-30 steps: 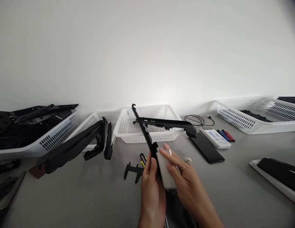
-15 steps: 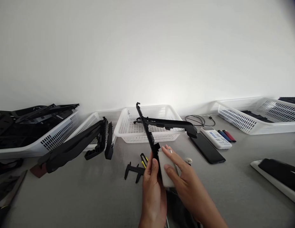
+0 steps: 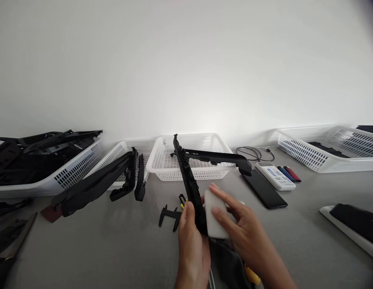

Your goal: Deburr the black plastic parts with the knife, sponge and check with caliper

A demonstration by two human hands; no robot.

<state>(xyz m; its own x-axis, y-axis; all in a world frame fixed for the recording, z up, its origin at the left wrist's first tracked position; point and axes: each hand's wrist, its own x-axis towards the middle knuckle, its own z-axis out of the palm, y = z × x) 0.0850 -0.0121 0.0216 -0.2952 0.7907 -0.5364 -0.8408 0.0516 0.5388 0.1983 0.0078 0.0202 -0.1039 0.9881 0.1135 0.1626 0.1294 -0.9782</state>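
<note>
My left hand point(image 3: 193, 243) is closed around the lower part of a long, narrow black plastic trim piece point(image 3: 188, 174), which points up and away over the middle basket. Ribs and clips show along its visible side. In my right hand point(image 3: 239, 222) is a pale, flat rectangular block point(image 3: 215, 214), held between thumb and fingers against or right beside the trim's lower right edge; contact is hard to make out. Just left of my left hand lies a black caliper point(image 3: 170, 216). A yellow and black tool point(image 3: 182, 200) is partly hidden behind the trim piece.
A white basket point(image 3: 192, 175) with a black part across it stands at the back. Baskets of black parts point(image 3: 78, 162) are at left, another basket point(image 3: 327, 160) at right. A phone point(image 3: 264, 189), a white device point(image 3: 276, 176) and a cable point(image 3: 249, 151) lie right. Dark cloth point(image 3: 230, 265) is below my hands.
The trim piece has turned about its length, so its wider ribbed side now shows. My right hand and the pale block have shifted slightly right.
</note>
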